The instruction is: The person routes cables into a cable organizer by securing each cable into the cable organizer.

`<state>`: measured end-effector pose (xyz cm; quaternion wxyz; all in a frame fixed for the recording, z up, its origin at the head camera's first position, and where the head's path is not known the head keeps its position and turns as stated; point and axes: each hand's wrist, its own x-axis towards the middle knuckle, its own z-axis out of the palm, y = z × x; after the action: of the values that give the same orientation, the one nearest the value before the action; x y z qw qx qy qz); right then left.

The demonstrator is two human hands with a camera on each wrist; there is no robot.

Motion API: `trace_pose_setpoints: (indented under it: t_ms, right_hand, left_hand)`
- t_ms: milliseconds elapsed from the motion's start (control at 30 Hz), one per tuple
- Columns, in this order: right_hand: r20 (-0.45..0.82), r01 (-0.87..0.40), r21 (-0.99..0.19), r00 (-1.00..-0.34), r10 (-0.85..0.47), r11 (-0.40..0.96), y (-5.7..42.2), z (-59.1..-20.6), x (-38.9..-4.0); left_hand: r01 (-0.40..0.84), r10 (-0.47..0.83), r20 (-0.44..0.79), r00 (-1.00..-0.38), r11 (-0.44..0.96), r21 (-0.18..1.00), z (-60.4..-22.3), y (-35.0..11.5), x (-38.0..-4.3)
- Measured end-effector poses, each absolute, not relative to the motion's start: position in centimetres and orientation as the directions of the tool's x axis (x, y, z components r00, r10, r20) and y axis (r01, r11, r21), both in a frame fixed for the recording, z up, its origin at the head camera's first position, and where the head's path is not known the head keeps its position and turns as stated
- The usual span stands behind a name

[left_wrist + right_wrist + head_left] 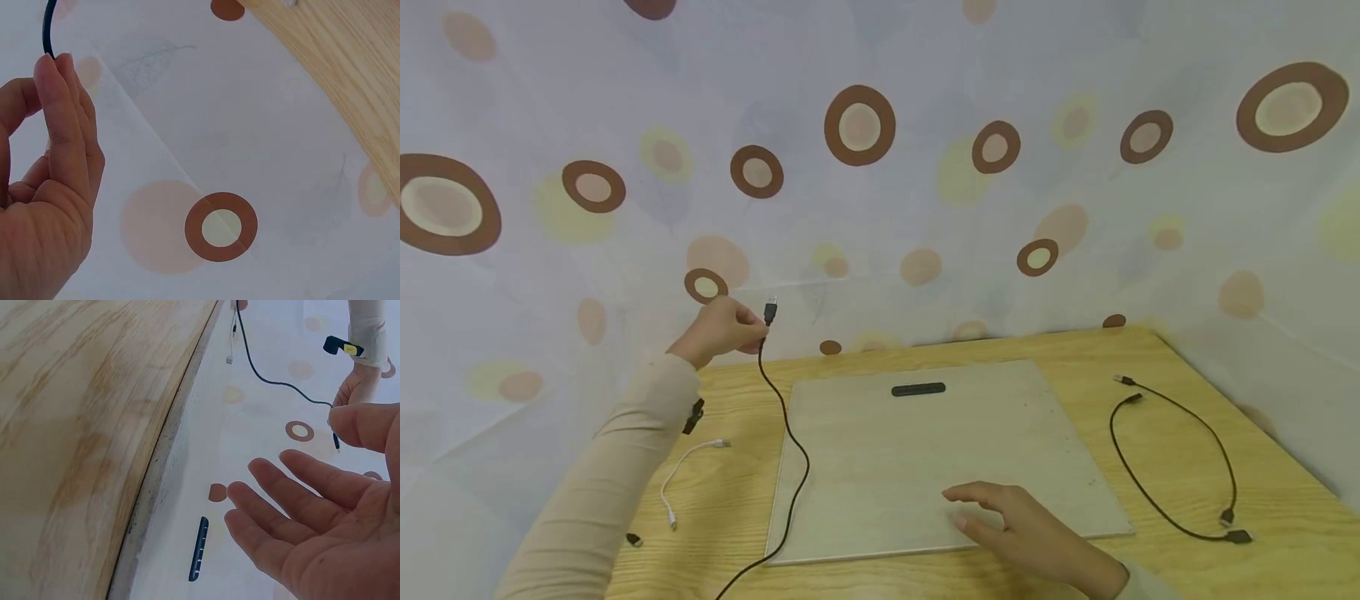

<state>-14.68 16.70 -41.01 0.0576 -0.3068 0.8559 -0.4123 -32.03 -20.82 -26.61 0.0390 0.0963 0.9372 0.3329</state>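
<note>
My left hand (722, 329), raised over the back left of the table, pinches a black USB cable (806, 467) just below its plug (771, 312), which points up. The cable hangs down across the left part of a pale board (925, 475) and runs out at the bottom of the head view. In the left wrist view, only a short piece of cable (47, 28) shows above the fingertips. Over the board's front edge hovers my right hand (1026, 533), its fingers apart and holding nothing; the right wrist view shows its open palm (337, 550).
A slotted black strip (918, 389) lies near the board's back edge. On the wooden table (1000, 575), black cables (1206, 425) lie at the right. At the left are a short white cable (688, 454), a small black plug (634, 540) and a partly hidden black item (693, 417). A patterned curtain (880, 217) hangs behind.
</note>
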Motion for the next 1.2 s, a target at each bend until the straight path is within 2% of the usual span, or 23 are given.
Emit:
trace_pose_setpoints:
  t_ms: [267, 567, 733, 1200]
  right_hand:
    - [0.129, -0.455, -0.751, -0.812, -0.569, 0.479, 16.8, -41.0, -14.7]
    - [0.113, -0.438, -0.76, -0.816, -0.567, 0.48, 17.0, -41.1, -14.7]
    - [0.105, -0.428, -0.765, -0.82, -0.563, 0.481, 17.0, -41.1, -14.8]
    - [0.199, -0.5, -0.749, -0.796, -0.572, 0.435, 15.0, -40.9, -15.2]
  left_hand:
    - [0.073, 0.167, -0.026, -0.986, 0.558, 0.827, -26.5, -19.6, -31.6]
    - [0.005, 0.114, -0.027, -0.993, 0.272, 0.962, -26.5, -19.4, -31.3]
    - [0.011, 0.113, -0.005, -0.994, 0.144, 0.99, -26.6, -19.4, -30.7]
    - [-0.023, 0.057, -0.024, -0.998, 0.004, 1.0, -27.9, -20.9, -30.3]
